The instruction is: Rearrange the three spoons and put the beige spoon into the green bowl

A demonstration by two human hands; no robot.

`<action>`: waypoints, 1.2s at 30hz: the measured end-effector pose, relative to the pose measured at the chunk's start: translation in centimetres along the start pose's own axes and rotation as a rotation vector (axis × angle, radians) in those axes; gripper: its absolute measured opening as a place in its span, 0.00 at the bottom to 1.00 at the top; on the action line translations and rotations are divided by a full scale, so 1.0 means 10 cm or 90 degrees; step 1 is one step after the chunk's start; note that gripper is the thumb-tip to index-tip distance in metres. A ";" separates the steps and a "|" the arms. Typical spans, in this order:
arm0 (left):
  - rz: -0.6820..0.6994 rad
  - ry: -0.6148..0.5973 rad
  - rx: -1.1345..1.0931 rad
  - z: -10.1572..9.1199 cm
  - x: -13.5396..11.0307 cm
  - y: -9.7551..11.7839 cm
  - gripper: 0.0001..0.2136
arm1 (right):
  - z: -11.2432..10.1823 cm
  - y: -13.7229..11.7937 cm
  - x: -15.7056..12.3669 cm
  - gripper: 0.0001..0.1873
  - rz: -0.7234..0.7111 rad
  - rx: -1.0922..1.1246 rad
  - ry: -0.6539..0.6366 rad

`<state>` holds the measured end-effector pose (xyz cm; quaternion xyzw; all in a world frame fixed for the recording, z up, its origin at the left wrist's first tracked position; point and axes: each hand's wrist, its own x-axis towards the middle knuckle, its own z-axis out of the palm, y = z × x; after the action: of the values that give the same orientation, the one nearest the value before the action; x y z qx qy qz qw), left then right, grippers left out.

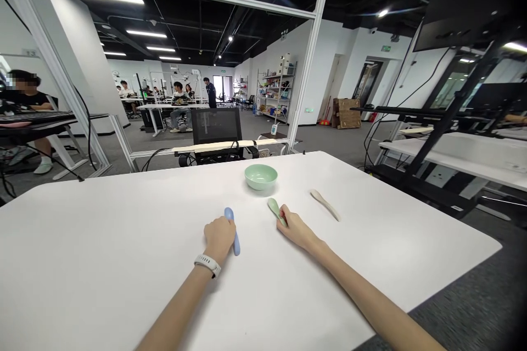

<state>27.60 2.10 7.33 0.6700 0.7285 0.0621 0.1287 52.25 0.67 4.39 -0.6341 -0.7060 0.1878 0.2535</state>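
My left hand, with a white watch band on its wrist, is closed around a blue spoon that lies on the white table. My right hand is closed on the handle of a green spoon, whose bowl points away from me. A light green bowl stands just beyond both hands. A beige spoon lies free to the right of my right hand.
A black office chair stands behind the table's far edge, inside a white metal frame. To the right is a black stand with another white table. People sit at desks at the left and far back.
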 end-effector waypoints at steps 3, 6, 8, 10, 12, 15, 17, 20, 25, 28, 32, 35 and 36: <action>0.004 0.011 0.036 0.04 0.01 0.01 0.22 | 0.00 -0.01 0.00 0.09 -0.008 0.002 -0.017; 0.009 0.016 0.062 0.08 0.02 0.02 0.19 | -0.04 0.00 -0.02 0.09 0.000 0.000 -0.031; 0.016 0.019 0.072 0.10 0.03 0.03 0.19 | -0.05 0.01 -0.03 0.08 0.008 -0.003 -0.024; 0.029 0.022 0.077 0.12 0.03 0.03 0.20 | -0.04 0.01 -0.03 0.07 0.014 -0.006 -0.012; 0.042 0.023 0.079 0.13 0.03 0.03 0.20 | -0.01 0.00 -0.02 0.07 0.023 -0.010 0.000; 0.052 0.025 0.082 0.15 0.03 0.03 0.19 | 0.05 -0.03 0.01 0.07 0.033 -0.013 0.019; 0.054 0.027 0.084 0.15 0.02 0.02 0.17 | 0.08 -0.04 0.03 0.07 0.035 -0.015 0.025; 0.055 0.029 0.084 0.16 0.02 0.01 0.16 | 0.10 -0.04 0.04 0.06 0.039 -0.021 0.027; 0.050 0.024 0.077 0.13 0.01 0.02 0.19 | 0.10 -0.04 0.03 0.05 0.039 -0.029 0.035; 0.048 0.024 0.072 0.10 -0.03 0.04 0.24 | 0.11 -0.05 0.03 0.07 0.046 -0.042 0.042; 0.050 0.024 0.067 0.04 -0.10 0.05 0.30 | 0.09 -0.08 0.01 0.08 0.050 -0.058 0.042; 0.054 0.024 0.067 0.02 -0.17 0.06 0.31 | 0.07 -0.11 -0.01 0.09 0.058 -0.059 0.039; 0.057 0.025 0.068 0.02 -0.20 0.06 0.31 | 0.06 -0.12 -0.02 0.09 0.062 -0.059 0.035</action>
<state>28.34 0.18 7.49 0.7065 0.7024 0.0418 0.0757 50.95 0.35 4.58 -0.6837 -0.6750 0.1492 0.2338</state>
